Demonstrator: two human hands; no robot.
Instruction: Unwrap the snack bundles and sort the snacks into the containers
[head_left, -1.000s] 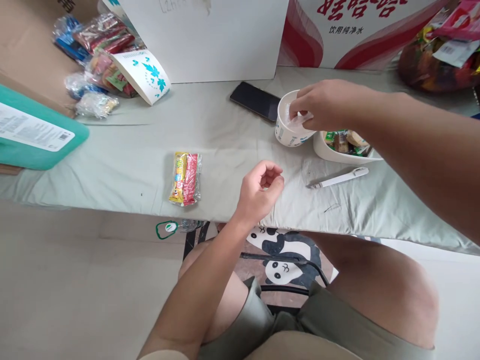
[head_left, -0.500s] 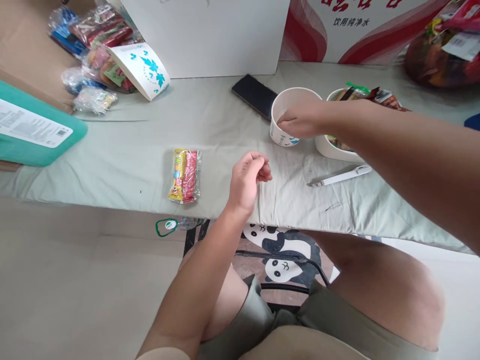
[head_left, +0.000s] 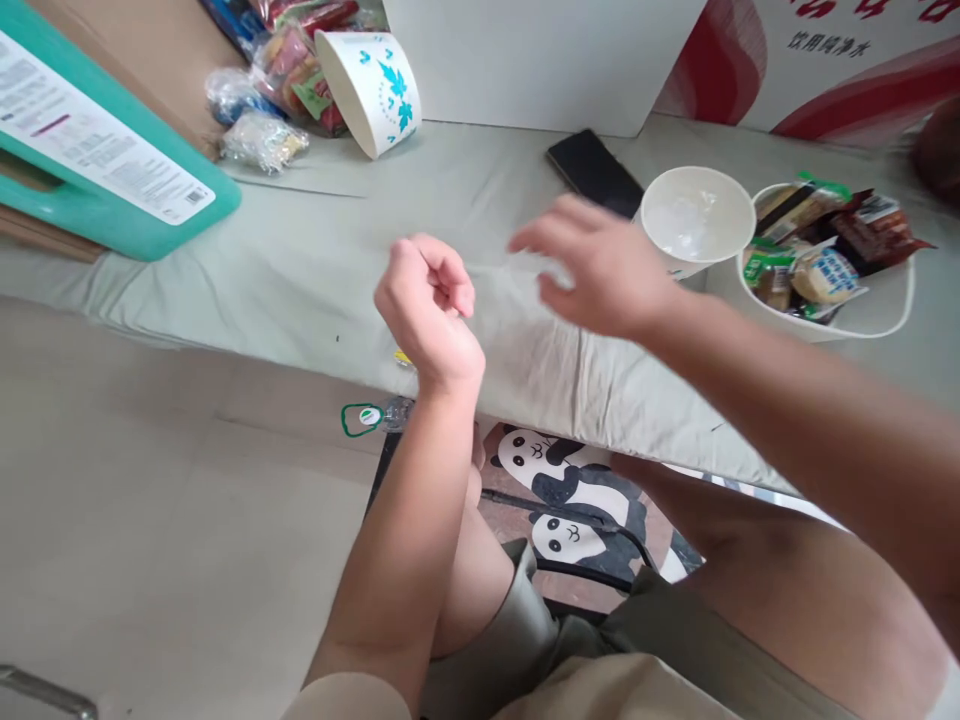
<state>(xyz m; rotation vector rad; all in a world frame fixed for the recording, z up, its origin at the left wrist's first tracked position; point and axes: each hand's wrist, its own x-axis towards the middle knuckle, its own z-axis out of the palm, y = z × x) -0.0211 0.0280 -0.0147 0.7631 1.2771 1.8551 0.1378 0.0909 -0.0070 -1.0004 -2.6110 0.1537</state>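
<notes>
White cup (head_left: pixel 701 182), clear crumpled plastic (head_left: pixel 694 222) inside

Two bare hands, one left hand (head_left: pixel 426 300) and one right hand (head_left: pixel 592 265). Two white paper cups with turquoise print, one lying cup (head_left: pixel 379 95) and one upright cup (head_left: pixel 729 205). One white oval plastic bowl (head_left: pixel 881 300), containing at least four wrapped snacks (head_left: pixel 825 275). One black rectangular phone (head_left: pixel 596 175). One green plastic jug (head_left: pixel 131 232). One cloth-covered bench (head_left: pixel 307 245). One yellow packet corner (head_left: pixel 405 357). One green loop handle (head_left: pixel 360 420). Two black-and-white printed pandas (head_left: pixel 570 540). Bagged snacks (head_left: pixel 292 80) at the left edge overlap too much to count.
</notes>
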